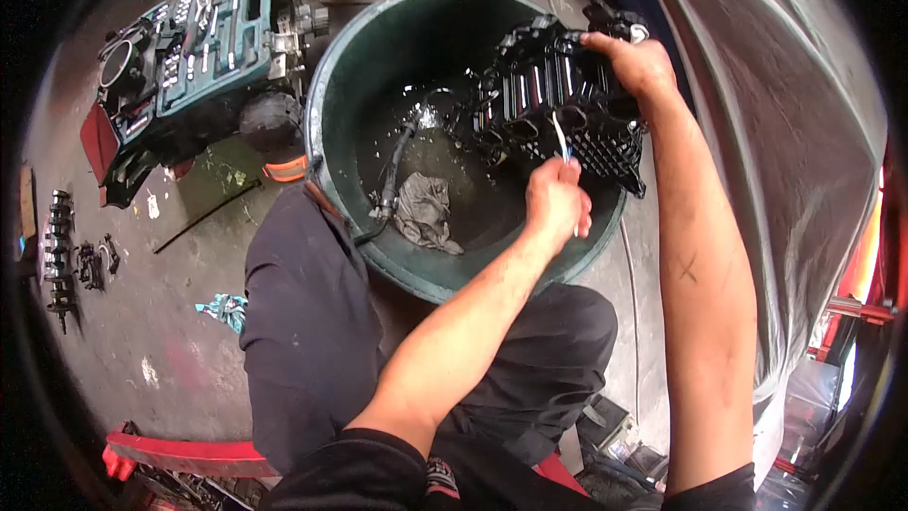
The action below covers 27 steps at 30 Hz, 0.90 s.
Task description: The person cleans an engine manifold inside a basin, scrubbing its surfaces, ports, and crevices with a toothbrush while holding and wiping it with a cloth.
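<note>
Over the right side of a big round dark green tub (317, 95), my right hand (638, 64) grips the upper end of a black ribbed engine part (530, 85) that looks like an intake manifold. The part is tilted, with several openings and a grid pattern facing me. My left hand (556, 197) is closed round a slim white and blue tool (562, 135), shaped like a toothbrush. Its tip meets the part near one of the openings. Inside the tub lie a wet grey rag (426, 213) and a dark hose (395, 166), with dark liquid at the bottom.
An open teal socket set case (248, 57) rests on an engine block at the left. On the floor are a crankshaft (59, 255), small metal parts (92, 265), a thin rod (208, 218) and a patterned cloth (225, 310). Plastic sheeting (757, 85) hangs at the right.
</note>
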Tool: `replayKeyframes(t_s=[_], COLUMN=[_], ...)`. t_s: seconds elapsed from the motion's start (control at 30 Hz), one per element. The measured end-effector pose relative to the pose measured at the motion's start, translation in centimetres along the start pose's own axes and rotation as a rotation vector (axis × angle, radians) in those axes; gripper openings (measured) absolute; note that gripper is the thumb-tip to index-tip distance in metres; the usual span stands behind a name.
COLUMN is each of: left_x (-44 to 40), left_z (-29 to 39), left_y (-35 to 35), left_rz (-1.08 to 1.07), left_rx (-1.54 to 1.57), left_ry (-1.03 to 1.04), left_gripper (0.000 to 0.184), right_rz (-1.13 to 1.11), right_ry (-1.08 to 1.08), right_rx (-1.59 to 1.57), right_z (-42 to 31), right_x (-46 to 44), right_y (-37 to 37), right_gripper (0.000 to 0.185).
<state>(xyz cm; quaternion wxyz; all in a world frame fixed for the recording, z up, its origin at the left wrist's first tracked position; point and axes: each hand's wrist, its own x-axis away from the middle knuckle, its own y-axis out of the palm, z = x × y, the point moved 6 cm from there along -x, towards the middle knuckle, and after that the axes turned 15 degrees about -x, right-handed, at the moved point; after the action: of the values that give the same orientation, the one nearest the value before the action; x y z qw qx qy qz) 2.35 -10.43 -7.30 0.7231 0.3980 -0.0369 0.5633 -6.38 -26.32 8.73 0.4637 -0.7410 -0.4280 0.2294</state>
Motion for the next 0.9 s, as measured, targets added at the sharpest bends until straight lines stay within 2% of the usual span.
replayKeyframes(t_s=[0.07,0.13,0.17,0.2,0.27,0.37,0.47,0.6,0.73,0.9], left_x=[0.7,0.4,3.5,4.8,5.5,4.6,2.4,1.7,3.8,4.2], left_z=[0.5,-3.2,-2.0,-2.2,-2.0,0.4,2.6,4.2,7.0,5.7], left_y=[-1.0,-2.6,-3.4,-3.8,-4.4,-4.5,-5.0,-5.8,-5.9,-10.5], left_rz=[0.032,0.273,0.458,0.484,0.482,0.532,0.42,0.38,0.308,0.413], left_rx=[-0.081,-0.476,-0.686,-0.722,-0.865,-0.962,-1.009,-1.068,-1.362,-1.374], left_ry=[0.046,0.201,0.332,0.268,0.227,0.413,0.261,0.26,0.121,0.159], left_gripper=[0.028,0.027,0.024,0.024,0.024,0.026,0.025,0.027,0.028,0.03], right_rz=[-0.132,-0.012,-0.022,-0.034,-0.022,-0.033,-0.05,-0.055,-0.069,-0.055], right_ry=[0.079,-0.006,-0.005,0.002,0.01,0.023,0.029,0.046,0.045,0.043], right_rx=[-0.096,0.011,-0.007,-0.021,0.002,0.009,-0.006,-0.021,-0.038,-0.02], right_z=[-0.3,-0.1,0.2,0.2,0.1,0.4,0.1,0.8,0.7,-0.4], right_x=[1.1,0.1,-0.5,-0.6,-0.5,0.0,-0.4,-0.5,-0.5,-0.4], right_y=[0.0,-0.1,0.2,0.5,0.2,0.2,0.2,0.7,0.6,0.2], right_gripper=[0.08,0.082,0.082,0.083,0.083,0.083,0.083,0.082,0.08,0.081])
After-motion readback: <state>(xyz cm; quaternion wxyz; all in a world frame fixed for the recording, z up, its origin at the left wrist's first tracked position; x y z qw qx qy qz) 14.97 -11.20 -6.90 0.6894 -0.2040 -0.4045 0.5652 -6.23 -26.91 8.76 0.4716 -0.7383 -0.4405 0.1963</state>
